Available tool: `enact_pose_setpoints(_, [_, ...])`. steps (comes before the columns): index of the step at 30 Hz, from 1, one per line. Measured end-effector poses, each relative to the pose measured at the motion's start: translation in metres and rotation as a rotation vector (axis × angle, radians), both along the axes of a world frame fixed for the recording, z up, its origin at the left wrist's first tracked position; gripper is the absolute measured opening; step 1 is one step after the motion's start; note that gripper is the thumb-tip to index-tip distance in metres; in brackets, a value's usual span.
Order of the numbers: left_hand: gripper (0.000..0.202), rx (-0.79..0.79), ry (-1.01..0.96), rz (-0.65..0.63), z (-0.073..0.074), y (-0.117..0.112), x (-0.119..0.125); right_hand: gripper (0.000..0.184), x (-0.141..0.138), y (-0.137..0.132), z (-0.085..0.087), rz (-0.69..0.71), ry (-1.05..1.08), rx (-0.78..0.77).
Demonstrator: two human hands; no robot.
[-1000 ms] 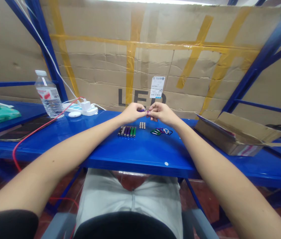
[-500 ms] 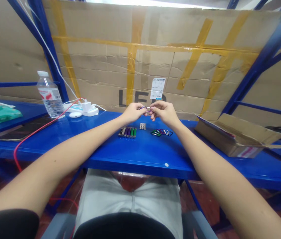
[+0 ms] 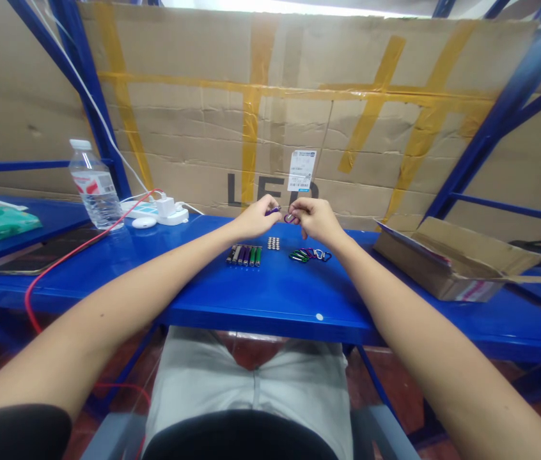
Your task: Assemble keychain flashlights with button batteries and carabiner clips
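Over the glossy bench [image 3: 261, 297], a purple tube [image 3: 271, 211] is being gripped by the left hand [image 3: 257, 218], an oval loop [image 3: 288, 219] by the right hand [image 3: 318, 218]; plastic bottle [image 3: 93, 185] and cardboard box [image 3: 417, 265] are being noted either side.

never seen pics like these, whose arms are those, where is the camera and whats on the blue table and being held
There is no machine here: these are a person's two bare arms, seen from a camera worn on their own head, looking forward and down.

The left hand holds a small purple piece, partly hidden by the fingers. The right hand pinches a purple loop that looks like a carabiner.

On the blue table, below the hands in the picture, lie a row of small coloured tubes, a cluster of little shiny pieces and some carabiners. Off to the left stands a water bottle; to the right is an open cardboard box.
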State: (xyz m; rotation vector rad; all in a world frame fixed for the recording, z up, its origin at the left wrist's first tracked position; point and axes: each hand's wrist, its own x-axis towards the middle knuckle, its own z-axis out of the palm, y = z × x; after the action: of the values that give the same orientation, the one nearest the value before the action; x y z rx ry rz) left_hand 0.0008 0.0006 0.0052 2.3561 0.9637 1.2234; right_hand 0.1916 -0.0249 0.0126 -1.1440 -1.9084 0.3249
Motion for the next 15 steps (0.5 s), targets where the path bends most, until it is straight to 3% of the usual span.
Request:
enact_pose_setpoints(7, [0.014, 0.267, 0.192, -0.055, 0.0030, -0.0026, -0.0062, 0.020, -0.0024, -0.0069, 0.0055, -0.064, -0.151, 0.150])
enact_pose_setpoints(15, [0.024, 0.424, 0.281, -0.009, 0.0061, -0.0023, -0.0080, 0.025, -0.0038, -0.0080, 0.0068, -0.051, -0.290, 0.269])
